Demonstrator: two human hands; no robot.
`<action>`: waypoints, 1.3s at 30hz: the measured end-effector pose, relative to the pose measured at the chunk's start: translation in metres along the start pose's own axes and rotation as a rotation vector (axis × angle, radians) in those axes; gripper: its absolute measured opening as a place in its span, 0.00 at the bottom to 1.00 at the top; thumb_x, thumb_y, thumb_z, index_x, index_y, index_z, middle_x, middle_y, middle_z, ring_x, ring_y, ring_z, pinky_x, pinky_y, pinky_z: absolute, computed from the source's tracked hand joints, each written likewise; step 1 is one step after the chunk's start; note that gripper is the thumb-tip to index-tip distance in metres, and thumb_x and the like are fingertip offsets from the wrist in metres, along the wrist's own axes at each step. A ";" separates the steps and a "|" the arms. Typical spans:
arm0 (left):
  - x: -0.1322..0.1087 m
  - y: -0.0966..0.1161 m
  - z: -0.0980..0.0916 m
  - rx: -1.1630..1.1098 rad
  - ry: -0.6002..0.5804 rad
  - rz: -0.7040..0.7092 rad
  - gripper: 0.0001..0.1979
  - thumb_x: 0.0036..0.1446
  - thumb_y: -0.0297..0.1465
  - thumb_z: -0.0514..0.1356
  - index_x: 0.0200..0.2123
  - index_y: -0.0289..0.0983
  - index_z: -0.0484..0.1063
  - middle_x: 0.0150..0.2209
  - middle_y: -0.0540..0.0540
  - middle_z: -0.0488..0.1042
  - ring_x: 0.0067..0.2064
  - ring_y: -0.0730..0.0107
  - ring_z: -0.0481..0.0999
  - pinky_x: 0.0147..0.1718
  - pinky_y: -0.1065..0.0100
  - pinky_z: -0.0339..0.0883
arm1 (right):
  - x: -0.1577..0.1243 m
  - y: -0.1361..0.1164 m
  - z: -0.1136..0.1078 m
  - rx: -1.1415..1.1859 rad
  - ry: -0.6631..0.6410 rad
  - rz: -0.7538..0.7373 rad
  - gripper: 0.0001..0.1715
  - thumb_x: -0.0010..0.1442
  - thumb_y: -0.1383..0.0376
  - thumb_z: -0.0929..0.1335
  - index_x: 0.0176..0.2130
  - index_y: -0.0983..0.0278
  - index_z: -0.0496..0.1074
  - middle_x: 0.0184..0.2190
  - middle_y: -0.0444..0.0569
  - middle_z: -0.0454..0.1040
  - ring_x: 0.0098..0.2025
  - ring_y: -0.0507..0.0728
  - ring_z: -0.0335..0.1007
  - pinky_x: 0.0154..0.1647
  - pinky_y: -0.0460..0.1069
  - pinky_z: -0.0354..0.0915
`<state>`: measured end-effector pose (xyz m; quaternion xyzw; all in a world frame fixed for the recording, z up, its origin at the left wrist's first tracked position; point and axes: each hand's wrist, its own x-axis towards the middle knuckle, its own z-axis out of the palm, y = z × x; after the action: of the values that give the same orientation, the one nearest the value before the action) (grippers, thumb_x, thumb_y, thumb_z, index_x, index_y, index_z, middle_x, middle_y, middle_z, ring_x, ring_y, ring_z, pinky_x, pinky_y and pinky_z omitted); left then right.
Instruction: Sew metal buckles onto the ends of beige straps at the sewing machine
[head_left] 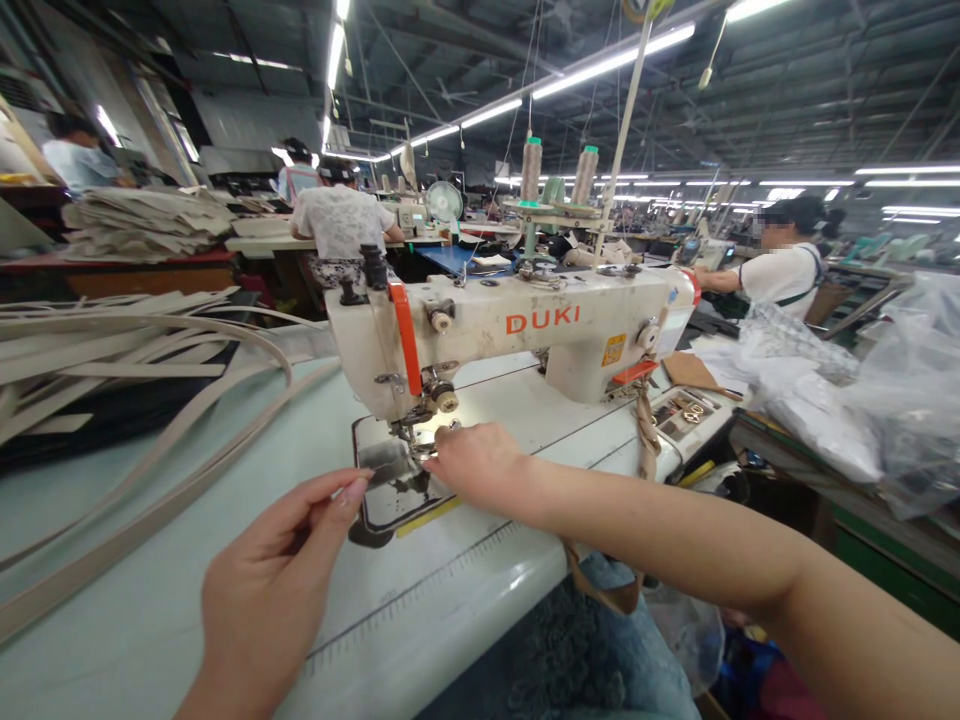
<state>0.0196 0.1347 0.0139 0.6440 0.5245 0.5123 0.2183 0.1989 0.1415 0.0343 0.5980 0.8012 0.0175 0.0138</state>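
Observation:
A white sewing machine (pixel 480 320) marked DUKI stands on a pale table in front of me. My left hand (pixel 285 570) is left of its needle plate, thumb and forefinger pinched together. Whatever is in that pinch is too fine to make out. Close beside the presser foot (pixel 409 440), my right hand (pixel 484 465) reaches in from the right with its fingers curled. Its fingertips are partly hidden, and I cannot make out what they hold. A lit metal plate (pixel 382 500) lies under the needle, between the two hands.
Long beige strips (pixel 187 440) curve over the table's left side. Two thread cones (pixel 531 170) stand behind the machine. A tray (pixel 686 412) with small metal parts sits at right, near clear plastic bags (pixel 900 400). Other people (pixel 341 225) work farther back.

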 end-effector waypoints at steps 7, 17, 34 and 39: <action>0.000 0.000 -0.001 0.027 0.008 -0.014 0.15 0.43 0.47 0.61 0.28 0.45 0.80 0.22 0.54 0.77 0.24 0.70 0.73 0.23 0.72 0.67 | 0.005 -0.003 0.005 -0.021 0.017 -0.016 0.15 0.66 0.64 0.59 0.43 0.67 0.72 0.42 0.56 0.74 0.41 0.61 0.74 0.34 0.53 0.72; -0.001 -0.003 -0.001 0.027 0.001 0.003 0.15 0.44 0.47 0.61 0.30 0.45 0.80 0.22 0.55 0.76 0.23 0.70 0.72 0.23 0.72 0.67 | 0.004 -0.009 0.009 0.049 0.052 0.047 0.17 0.66 0.62 0.58 0.40 0.67 0.72 0.39 0.57 0.75 0.40 0.60 0.75 0.34 0.51 0.71; -0.002 -0.003 0.001 0.044 0.009 0.039 0.16 0.45 0.48 0.61 0.30 0.45 0.80 0.20 0.55 0.75 0.22 0.69 0.71 0.21 0.71 0.66 | 0.011 -0.009 0.013 0.036 0.064 0.039 0.13 0.63 0.68 0.60 0.39 0.68 0.73 0.39 0.57 0.74 0.39 0.60 0.75 0.33 0.51 0.71; -0.001 -0.002 -0.001 0.026 -0.008 0.022 0.14 0.45 0.47 0.61 0.30 0.45 0.80 0.20 0.56 0.74 0.22 0.71 0.71 0.21 0.72 0.65 | 0.015 -0.009 0.013 0.070 0.070 0.073 0.15 0.64 0.64 0.60 0.40 0.69 0.72 0.38 0.58 0.75 0.39 0.61 0.75 0.32 0.51 0.71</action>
<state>0.0178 0.1345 0.0118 0.6546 0.5234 0.5049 0.2064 0.1867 0.1530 0.0205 0.6258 0.7791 0.0107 -0.0357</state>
